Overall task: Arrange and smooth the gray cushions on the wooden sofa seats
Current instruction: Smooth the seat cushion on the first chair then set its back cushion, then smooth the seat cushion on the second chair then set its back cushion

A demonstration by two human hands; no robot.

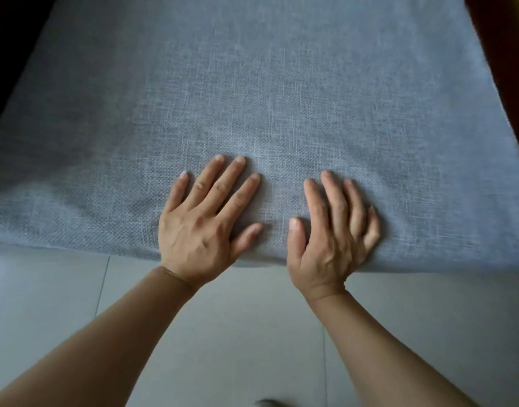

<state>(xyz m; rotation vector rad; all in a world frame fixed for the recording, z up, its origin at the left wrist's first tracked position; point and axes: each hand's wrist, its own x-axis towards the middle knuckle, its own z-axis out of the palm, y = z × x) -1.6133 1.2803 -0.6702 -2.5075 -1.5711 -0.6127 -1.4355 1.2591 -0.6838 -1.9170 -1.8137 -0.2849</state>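
Large gray cushion of coarse woven fabric (267, 98), filling most of the view, front edge hanging just over a pale tiled floor (223, 318). Left hand (205, 218) flat on the cloth near that front edge, fingers straight and fanned, gripping nothing. Right hand (331, 233) just beside it, also pressed down with fingers extended, thumb lifted slightly toward the left thumb, outer fingers slightly blurred and bent a little; no pinch visible, so an open grip here too. 2 hands close together, thumbs near but apart. Dark reddish wood (504, 69) showing at the far right edge, probably the sofa frame; dark shadow at the far left. Fabric mostly smooth, with a soft swell around the hands. Probably mid-smoothing, well along on this cushion. Risks from here: pressing so near the overhanging edge could tip or slide the cushion forward off the seat; sweeping both palms inward together could bunch a ridge between the thumbs rather than flatten it; uneven pressure could skew the cushion against the frame on the right. Whether other cushions lie alongside: impossible to tell.
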